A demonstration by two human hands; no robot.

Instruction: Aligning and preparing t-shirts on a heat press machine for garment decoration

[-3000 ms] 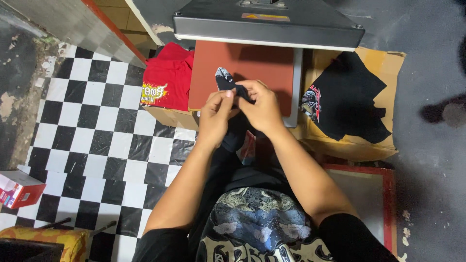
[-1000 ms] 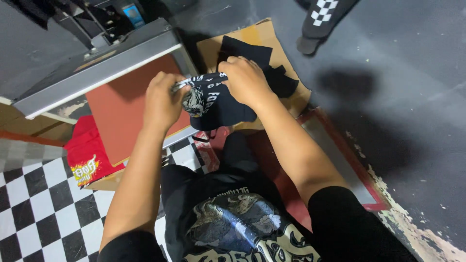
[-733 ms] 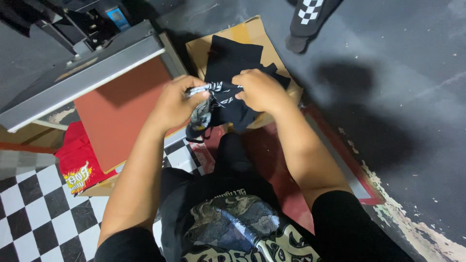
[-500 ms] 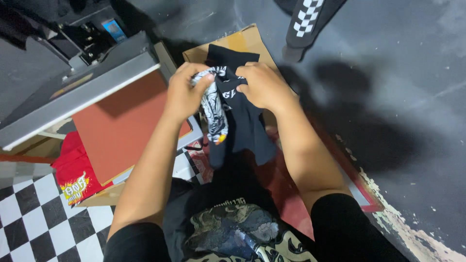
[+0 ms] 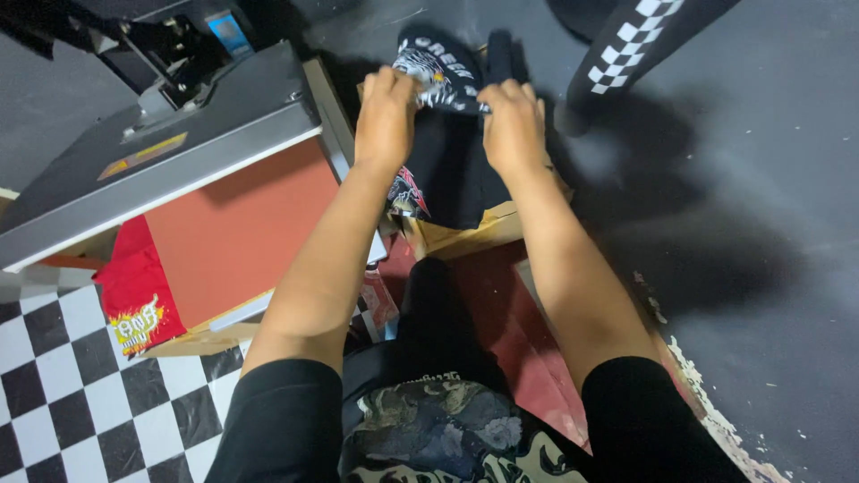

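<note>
My left hand (image 5: pixel 386 114) and my right hand (image 5: pixel 513 125) both grip the top edge of a small black printed garment (image 5: pixel 445 82), holding it stretched over a pile of black garments (image 5: pixel 447 179). The pile lies on a piece of brown cardboard (image 5: pixel 465 234). The garment's print shows white and orange between my hands. My forearms reach forward from my lap.
A heat press with a grey upper plate (image 5: pixel 170 143) and an orange-red lower pad (image 5: pixel 246 228) stands to the left. A red printed cloth (image 5: pixel 134 300) lies beside it on the checkered floor (image 5: pixel 63 394). Another person's leg in checkered trousers (image 5: pixel 626 54) is at the top right.
Both hands carried the black printed garment from the press side over to the cardboard pile and stretched it out farther forward. The view swung right.
</note>
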